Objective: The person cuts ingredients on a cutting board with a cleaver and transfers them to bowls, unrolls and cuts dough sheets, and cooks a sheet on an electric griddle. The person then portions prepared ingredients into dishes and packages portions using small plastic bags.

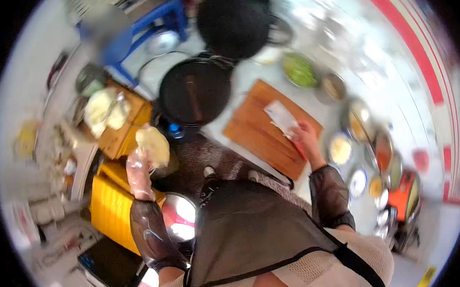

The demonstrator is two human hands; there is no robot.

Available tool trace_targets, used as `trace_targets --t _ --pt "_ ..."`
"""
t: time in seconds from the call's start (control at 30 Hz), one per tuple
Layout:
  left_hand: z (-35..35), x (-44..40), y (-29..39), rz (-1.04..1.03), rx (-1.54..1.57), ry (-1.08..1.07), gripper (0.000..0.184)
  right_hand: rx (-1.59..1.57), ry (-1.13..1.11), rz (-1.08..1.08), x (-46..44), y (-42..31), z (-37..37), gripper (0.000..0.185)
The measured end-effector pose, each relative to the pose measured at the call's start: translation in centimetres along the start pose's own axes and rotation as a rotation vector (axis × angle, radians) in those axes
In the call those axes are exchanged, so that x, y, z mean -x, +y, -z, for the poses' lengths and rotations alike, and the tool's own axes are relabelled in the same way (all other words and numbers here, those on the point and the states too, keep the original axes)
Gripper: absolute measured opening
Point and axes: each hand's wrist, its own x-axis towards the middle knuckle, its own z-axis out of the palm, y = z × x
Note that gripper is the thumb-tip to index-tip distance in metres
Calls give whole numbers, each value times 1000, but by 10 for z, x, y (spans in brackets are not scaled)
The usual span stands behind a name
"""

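Note:
My left hand (140, 173), in a clear plastic glove, holds a pale round flatbread (154, 146) over the floor side, beside a yellow crate. More pale flatbreads (105, 112) lie on a wooden surface just beyond it. On the right, my right hand (305, 138) is closed on a cleaver (281, 116) with a broad light blade and a red handle. The blade rests on or just above the wooden cutting board (255, 124); the blur hides which.
Two round black pans (179, 89) stand beyond the board. A bowl of chopped greens (298, 70) and several bowls and dishes (340, 148) line the right side. At the left are a yellow crate (112, 212) and a blue stool (157, 16). A metal pot (184, 209) stands near my left forearm.

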Motion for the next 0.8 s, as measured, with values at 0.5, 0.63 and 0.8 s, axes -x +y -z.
trace_targets --t 0.5,0.63,0.8 --pt "-378 92 -68 -21 -44 -687 24 538 -372 633 -16 30 37 27" --pt "-376 117 -52 -243 -176 -505 12 584 -571 614 -59 63 51 34" --pt "-381 109 -68 -373 -388 -276 13 170 -607 342 -35 -8 59 4"
